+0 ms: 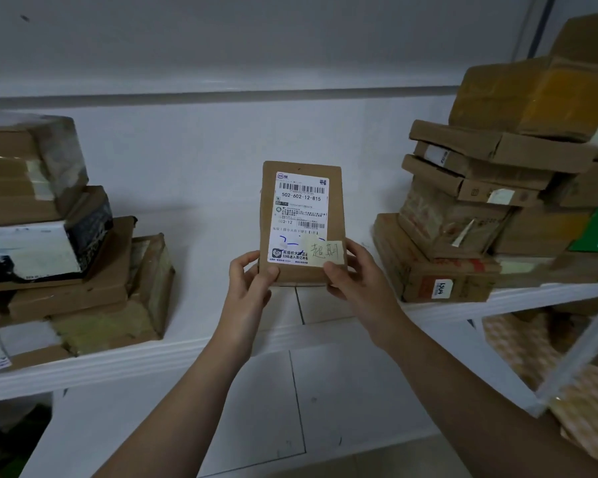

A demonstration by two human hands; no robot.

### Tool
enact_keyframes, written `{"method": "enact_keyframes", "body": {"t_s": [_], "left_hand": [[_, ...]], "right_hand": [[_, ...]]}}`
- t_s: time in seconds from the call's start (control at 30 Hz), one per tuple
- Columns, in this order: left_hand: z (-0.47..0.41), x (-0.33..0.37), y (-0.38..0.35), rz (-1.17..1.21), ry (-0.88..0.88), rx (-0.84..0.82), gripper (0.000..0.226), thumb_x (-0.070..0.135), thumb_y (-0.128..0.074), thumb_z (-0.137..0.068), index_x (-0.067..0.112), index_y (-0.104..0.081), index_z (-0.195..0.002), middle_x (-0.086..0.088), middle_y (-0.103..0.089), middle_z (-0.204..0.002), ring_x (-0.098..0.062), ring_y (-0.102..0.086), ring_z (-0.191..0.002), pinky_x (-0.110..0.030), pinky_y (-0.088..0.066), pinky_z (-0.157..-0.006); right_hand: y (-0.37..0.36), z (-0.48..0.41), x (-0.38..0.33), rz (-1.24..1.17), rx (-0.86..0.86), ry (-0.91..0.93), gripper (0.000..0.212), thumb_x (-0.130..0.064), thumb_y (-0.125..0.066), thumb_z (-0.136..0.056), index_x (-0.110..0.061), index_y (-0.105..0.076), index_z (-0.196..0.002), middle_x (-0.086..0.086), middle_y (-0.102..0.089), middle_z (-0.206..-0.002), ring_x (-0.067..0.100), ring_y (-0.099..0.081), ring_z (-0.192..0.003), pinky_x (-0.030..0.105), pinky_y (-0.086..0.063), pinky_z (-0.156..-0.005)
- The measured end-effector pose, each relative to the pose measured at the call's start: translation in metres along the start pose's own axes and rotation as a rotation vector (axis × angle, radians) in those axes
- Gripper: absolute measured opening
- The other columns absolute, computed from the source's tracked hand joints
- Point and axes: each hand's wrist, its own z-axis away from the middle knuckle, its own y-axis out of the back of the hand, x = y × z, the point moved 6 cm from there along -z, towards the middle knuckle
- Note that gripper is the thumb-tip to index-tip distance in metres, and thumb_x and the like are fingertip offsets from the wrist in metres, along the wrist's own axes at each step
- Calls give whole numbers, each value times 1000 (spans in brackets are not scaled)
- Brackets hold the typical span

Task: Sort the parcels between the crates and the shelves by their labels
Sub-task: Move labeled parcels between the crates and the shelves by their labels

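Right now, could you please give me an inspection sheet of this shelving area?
Surface: white shelf, bare between stacks.
Job's things: brown parcel held upright, shipping label facing the camera, yellow note on its lower right.
Clutter: left box stack and right box stack on the shelf.
Hands: left hand and right hand grip the parcel's bottom corners.
Cables: nothing seen.
Surroundings: white wall behind; patterned packages below at right.

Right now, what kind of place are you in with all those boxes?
Probably a parcel sorting or pickup room: cardboard parcels are piled on the white shelf, and the left hand and right hand hold a small brown parcel with a barcoded shipping label.
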Motion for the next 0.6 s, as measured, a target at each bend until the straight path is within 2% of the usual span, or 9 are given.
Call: {"method": "enact_keyframes", "body": {"t_s": [0.07, 0.13, 0.27, 0.33, 0.4, 0.43, 0.53, 0.6], "left_hand": [[-1, 4, -3, 6, -31, -11, 53, 53, -66, -72, 31, -46, -116, 0, -64, -117, -9, -58, -109, -39, -45, -100], [-3, 6, -8, 35, -64, -33, 55, 53, -65, -68, 29, -47, -114, 0, -66, -115, -9, -61, -107, -32, -49, -94], [-2, 6, -25, 84, -119, -163, 51, 46, -64, -71, 26, -47, -114, 2, -67, -114, -5, -63, -103, -18, -51, -79], [1, 5, -35, 96, -140, -229, 44, 44, -62, -74, 28, -47, -112, 5, -66, -112, -3, -63, -102, -13, -50, -75], [7, 2, -46, 107, -149, -294, 35, 39, -62, -78, 31, -48, -110, 9, -67, -110, -3, -63, -102, -12, -50, -75], [10, -1, -52, 118, -149, -327, 29, 34, -62, -83, 31, -48, -108, 10, -68, -109, -3, -63, -103, -13, -50, -75], [27, -12, -74, 149, -135, -430, 23, 19, -59, -91, 31, -50, -108, 9, -68, -108, -5, -63, -104, -15, -50, -77], [45, -19, -95, 167, -119, -512, 26, 17, -62, -90, 30, -49, -109, 5, -67, -111, -7, -63, -104, -18, -51, -79]], "right_hand": [[4, 4, -4, -4, 36, 19, 43, -45, -69, -78, -49, -52, -118, -18, -65, -115, 7, -62, -108, 23, -56, -77], [9, 10, -7, -3, 95, 38, 37, -42, -70, -81, -53, -53, -112, -24, -66, -111, 2, -62, -105, 21, -54, -76], [23, 31, -14, 8, 267, 104, 38, -38, -67, -78, -53, -55, -111, -23, -66, -112, 3, -61, -108, 31, -53, -90], [30, 47, -16, 4, 349, 121, 48, -35, -66, -78, -40, -52, -124, -13, -64, -121, 10, -58, -116, 40, -50, -97], [38, 67, -18, 22, 424, 120, 56, -32, -64, -80, -25, -47, -133, -5, -60, -128, 14, -56, -119, 43, -48, -101], [42, 78, -18, 33, 462, 114, 55, -31, -63, -81, -25, -46, -133, -5, -59, -128, 15, -56, -119, 43, -47, -101], [58, 117, -16, 59, 580, 92, 46, -21, -63, -88, -32, -44, -129, -3, -58, -128, 18, -55, -119, 42, -47, -100], [72, 147, -16, 96, 668, 76, 42, -20, -63, -89, -40, -47, -122, -5, -57, -127, 16, -55, -118, 40, -48, -99]]}}
